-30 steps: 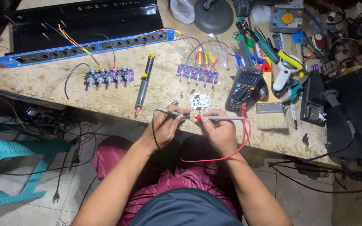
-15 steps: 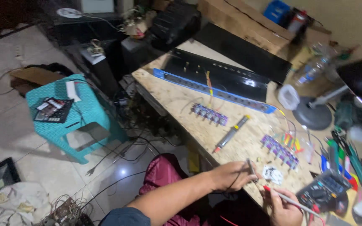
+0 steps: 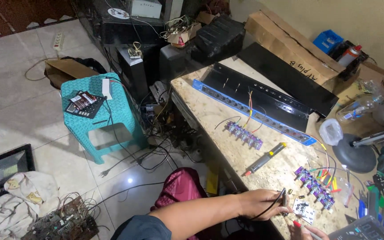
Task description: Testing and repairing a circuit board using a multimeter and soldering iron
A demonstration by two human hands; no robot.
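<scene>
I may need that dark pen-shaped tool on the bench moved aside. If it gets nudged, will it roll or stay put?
The pen-shaped tool looks round and slim, lying flat on the speckled benchtop, so a sideways nudge would probably roll it. It seems rigid and likely light. The bench edge is close on its tip side, so pushing that way risks a drop.

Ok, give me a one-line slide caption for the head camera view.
Left hand holds a black probe over a small circuit board; right hand holds a red probe.
</scene>
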